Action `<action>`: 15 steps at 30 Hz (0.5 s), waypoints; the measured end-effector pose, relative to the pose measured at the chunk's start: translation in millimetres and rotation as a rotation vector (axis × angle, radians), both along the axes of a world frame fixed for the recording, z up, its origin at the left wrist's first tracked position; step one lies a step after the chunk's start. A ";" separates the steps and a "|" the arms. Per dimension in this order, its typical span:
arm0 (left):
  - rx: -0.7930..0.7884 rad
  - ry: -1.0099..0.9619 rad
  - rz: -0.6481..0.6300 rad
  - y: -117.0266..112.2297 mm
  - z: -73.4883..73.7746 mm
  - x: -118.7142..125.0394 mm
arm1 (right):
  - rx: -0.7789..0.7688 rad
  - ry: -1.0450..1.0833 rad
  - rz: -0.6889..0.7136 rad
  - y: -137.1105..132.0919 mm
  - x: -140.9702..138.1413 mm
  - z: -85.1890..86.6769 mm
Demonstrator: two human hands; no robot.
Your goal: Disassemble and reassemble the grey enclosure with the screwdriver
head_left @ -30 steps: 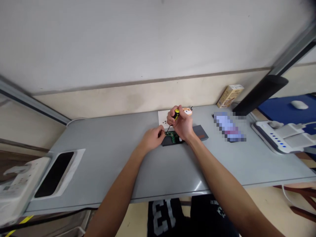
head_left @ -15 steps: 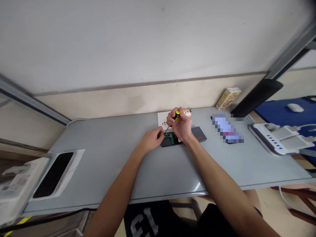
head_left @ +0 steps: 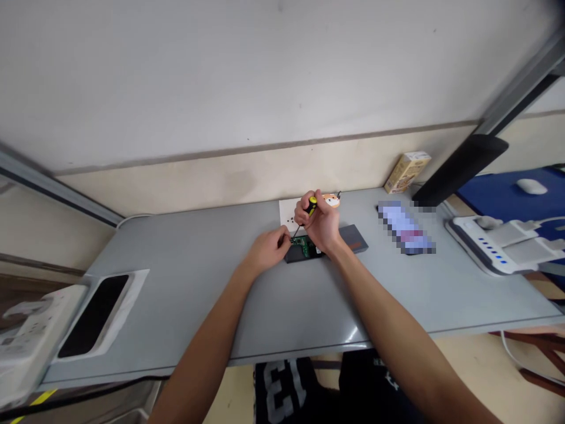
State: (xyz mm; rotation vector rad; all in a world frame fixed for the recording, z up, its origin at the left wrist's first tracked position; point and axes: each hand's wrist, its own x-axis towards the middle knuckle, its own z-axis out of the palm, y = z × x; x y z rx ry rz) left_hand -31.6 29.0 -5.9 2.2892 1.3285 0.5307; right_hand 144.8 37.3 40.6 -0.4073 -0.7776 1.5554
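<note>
My right hand [head_left: 321, 224] is closed around a small screwdriver [head_left: 309, 209] with a yellow and black handle, its thin shaft pointing down-left onto a green circuit board [head_left: 303, 246]. The board lies in a dark flat case [head_left: 324, 244] on the grey table [head_left: 185, 277]. My left hand [head_left: 267, 250] rests at the case's left end, fingers curled and pinched against its edge. A white sheet [head_left: 288, 216] with several tiny dark screws lies just behind the hands.
A small orange and white figure [head_left: 331, 200] sits behind my right hand. Right of it lie a blurred-out flat object [head_left: 405, 228], a yellow carton [head_left: 406, 171] and a black monitor foot [head_left: 459, 168]. A white device with blue lights [head_left: 498, 244] stands far right. A phone on a white cloth [head_left: 95, 315] lies at left.
The view shifted slightly; both hands stay at the case, the screwdriver tip still on the board. Nothing was taken up or let go.
</note>
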 end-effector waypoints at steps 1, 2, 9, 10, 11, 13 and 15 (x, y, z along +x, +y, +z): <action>0.000 -0.001 -0.003 0.0 0.1 -0.1 | 0.001 0.010 -0.005 0.3 0.3 0.0; 0.000 -0.001 -0.005 0.0 0.4 -0.1 | -0.001 0.017 -0.011 0.6 0.5 0.0; -0.015 0.016 -0.001 -0.2 2.5 0.4 | -0.055 -0.002 -0.033 2.9 0.5 -0.4; -0.012 0.017 0.001 -0.3 2.4 0.5 | -0.057 -0.004 -0.033 3.1 0.9 -0.4; -0.009 0.016 0.002 -0.4 2.2 0.5 | -0.052 -0.001 -0.032 3.4 1.4 -0.6; 0.000 0.013 -0.002 -0.5 1.8 0.5 | -0.023 0.013 -0.029 3.7 2.8 -1.0; 0.006 0.007 -0.002 -0.6 1.8 0.4 | 0.010 0.029 -0.029 3.7 3.7 -1.6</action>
